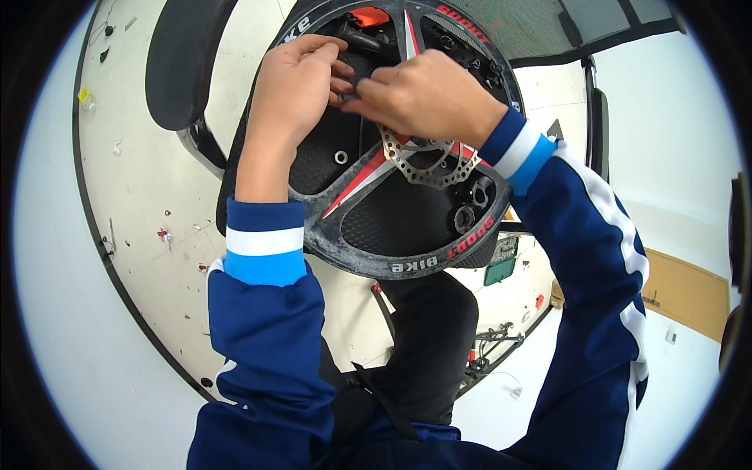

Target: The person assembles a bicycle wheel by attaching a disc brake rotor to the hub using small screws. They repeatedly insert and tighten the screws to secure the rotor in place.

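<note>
Wheel (356, 259) lies below your left hand (294, 88) and right hand (429, 94), half curled and close together, but I cannot tell whether they grasp something.

Black three-spoke wheel (356, 260) flat on dark textured surface (384, 223). Left hand (294, 90) and right hand (427, 94) close together over its left opening; anything between fingers unclear. Silver nut (337, 159) same opening, nearer. Perforated disc (402, 164) at hub. Armrest (180, 63) far left.
</note>
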Demonstrator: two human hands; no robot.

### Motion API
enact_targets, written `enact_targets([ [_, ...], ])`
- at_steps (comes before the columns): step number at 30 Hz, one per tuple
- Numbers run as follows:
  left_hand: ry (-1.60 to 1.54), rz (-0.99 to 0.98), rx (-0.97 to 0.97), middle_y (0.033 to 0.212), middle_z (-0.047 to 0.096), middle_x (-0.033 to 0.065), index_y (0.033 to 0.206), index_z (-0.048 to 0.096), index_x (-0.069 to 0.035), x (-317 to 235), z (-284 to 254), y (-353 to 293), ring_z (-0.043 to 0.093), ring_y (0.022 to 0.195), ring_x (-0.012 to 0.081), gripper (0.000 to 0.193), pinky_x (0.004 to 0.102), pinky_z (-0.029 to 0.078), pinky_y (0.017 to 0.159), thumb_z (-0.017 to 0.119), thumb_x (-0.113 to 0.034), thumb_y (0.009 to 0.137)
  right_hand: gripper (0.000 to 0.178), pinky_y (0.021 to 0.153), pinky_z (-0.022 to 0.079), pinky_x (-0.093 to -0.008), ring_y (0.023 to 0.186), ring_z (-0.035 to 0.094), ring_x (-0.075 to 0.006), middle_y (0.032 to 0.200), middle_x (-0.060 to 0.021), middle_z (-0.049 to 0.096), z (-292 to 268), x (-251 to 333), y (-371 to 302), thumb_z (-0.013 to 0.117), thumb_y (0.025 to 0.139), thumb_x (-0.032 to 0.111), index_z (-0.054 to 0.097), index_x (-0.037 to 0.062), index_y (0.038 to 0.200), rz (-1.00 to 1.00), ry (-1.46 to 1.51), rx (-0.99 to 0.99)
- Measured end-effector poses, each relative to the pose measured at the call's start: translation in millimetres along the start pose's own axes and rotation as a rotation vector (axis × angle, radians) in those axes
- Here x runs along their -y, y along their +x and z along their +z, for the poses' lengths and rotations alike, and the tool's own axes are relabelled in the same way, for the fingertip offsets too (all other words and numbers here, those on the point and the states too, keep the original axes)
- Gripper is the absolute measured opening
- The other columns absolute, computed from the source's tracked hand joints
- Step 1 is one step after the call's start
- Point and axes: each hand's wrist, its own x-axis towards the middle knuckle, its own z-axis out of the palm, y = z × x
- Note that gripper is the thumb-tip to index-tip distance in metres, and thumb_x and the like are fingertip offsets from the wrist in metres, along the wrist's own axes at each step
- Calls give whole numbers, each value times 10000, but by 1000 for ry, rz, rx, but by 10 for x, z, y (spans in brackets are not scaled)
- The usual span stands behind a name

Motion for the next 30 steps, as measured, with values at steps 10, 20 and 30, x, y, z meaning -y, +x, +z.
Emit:
enact_targets([
  [10, 96, 66, 28, 848, 706, 88, 1091, 683, 15, -33, 50, -4, 657, 703, 128, 306, 256, 530, 654, 594, -246, 959, 217, 587, 529, -322, 710, 680, -199, 720, -21, 634, -206, 105, -233, 669, 868, 281, 631, 88, 775, 149, 12, -220],
  [20, 124, 83, 87, 833, 703, 54, 1092, 693, 6, -50, 238, -9, 613, 678, 99, 263, 225, 470, 611, 615, -201, 950, 74, 651, 549, -316, 751, 638, -200, 757, -40, 592, -532, 755, -258, 661, 693, 105, 650, 33, 708, 80, 95, -5],
  [30, -2, 166, 450, 798, 667, 64, 1082, 688, 43, -167, 480, -176, 586, 626, 62, 299, 165, 440, 507, 592, -222, 983, 227, 689, 553, -274, 737, 672, -155, 949, -161, 697, -293, 723, -1070, 630, 968, 133, 648, -77, 1054, 1072, 1543, -1475],
])
